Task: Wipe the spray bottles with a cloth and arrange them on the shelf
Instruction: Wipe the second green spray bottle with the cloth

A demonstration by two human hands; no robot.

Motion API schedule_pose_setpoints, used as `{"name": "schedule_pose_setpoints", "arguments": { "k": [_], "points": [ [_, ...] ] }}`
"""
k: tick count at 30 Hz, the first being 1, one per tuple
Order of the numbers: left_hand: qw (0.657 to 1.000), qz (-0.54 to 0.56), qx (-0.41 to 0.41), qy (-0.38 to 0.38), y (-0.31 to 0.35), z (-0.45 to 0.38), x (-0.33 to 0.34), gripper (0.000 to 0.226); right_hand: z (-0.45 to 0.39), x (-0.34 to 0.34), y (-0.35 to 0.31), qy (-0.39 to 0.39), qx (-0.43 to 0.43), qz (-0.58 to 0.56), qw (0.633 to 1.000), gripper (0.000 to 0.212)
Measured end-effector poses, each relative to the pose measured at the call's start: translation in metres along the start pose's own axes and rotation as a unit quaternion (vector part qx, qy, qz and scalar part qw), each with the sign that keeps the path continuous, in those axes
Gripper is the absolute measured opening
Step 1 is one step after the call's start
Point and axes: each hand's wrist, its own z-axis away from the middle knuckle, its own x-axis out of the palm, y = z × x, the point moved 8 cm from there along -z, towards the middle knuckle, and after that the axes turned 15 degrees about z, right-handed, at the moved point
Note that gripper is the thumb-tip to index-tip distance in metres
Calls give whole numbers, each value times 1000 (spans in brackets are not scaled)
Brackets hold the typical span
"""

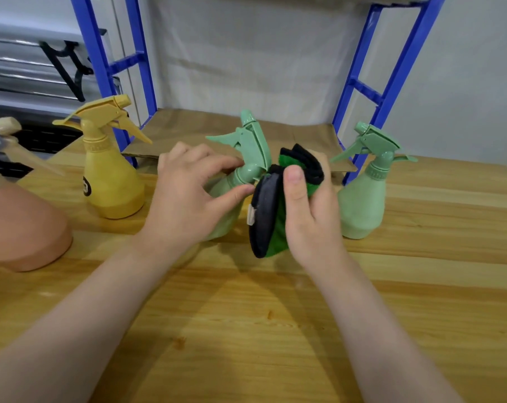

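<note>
A pale green spray bottle stands tilted at the middle of the wooden table. My left hand grips its neck and shoulder, thumb and fingers curled round it. My right hand holds a folded green and black cloth against the bottle's right side. A second green spray bottle stands to the right, a yellow one to the left, and an orange one at the far left edge.
A blue metal shelf frame stands behind the table, its shelf board covered with brown cardboard. A grey wall lies behind it. Metal rails and a black bracket are at the upper left.
</note>
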Motion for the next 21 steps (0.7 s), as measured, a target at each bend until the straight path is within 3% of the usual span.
{"name": "schedule_pose_setpoints", "arguments": {
  "k": [8,15,17,21],
  "points": [
    [990,-110,90,7,26,5,4,37,2,6,5,-22,17,41,999,49],
    [991,-111,70,2,25,5,8,36,5,20,4,-139,8,-43,989,57],
    [991,-115,64,4,24,5,8,36,4,20,5,-133,20,-52,990,58],
    [986,-146,76,9,24,5,6,35,0,6,-4,-47,-22,-11,999,50]
  ]
}}
